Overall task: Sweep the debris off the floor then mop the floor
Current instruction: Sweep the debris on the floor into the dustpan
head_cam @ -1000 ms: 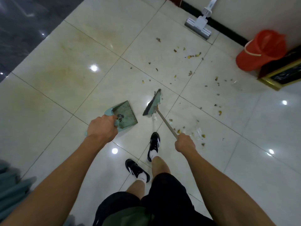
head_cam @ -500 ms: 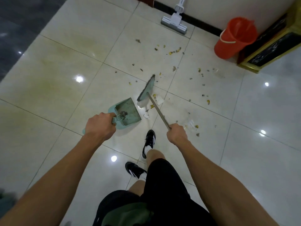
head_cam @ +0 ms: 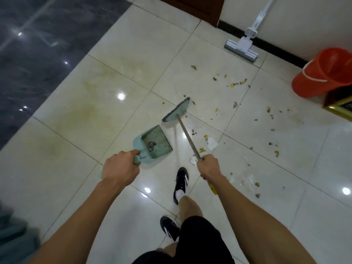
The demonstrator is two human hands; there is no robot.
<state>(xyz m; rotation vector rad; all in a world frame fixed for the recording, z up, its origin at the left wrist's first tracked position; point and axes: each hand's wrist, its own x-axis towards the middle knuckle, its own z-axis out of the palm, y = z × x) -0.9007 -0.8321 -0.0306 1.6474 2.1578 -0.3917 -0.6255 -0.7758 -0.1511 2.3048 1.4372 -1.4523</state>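
While gripped around the pale green handle of the dustpan, left hand closed, knuckles up, thumb side toward the pan. Dustpan tray open toward the upper right, with a comb of teeth at the handle end and a small clump of dirt lying against the teeth. Whether the tray touches the floor or hangs just above it: cannot tell.

Right hand closed around the metal shaft of the broom, fingers curled fully round it. Shaft slanted up and to the left from the fist to the green broom head. Yellow shaft end visible below the right wrist. Broom head just beyond the open edge of the dustpan, apart from it, dark bristles turned to the left side.

Debris scattered over the cream tiles: yellow and grey scraps spread to the right of the broom head, up toward the far wall and out to the right. Scraps of white paper just right of the shaft, near the right hand. More fragments lower right, beside the right forearm.

Mop leaning against the far wall, flat grey head on the floor. Orange bucket near the wall at the right edge, well apart from the mop, beside a gold-edged dark frame. Dark marbled floor section at upper left. Black shoes with white stripes on the tiles between the forearms.
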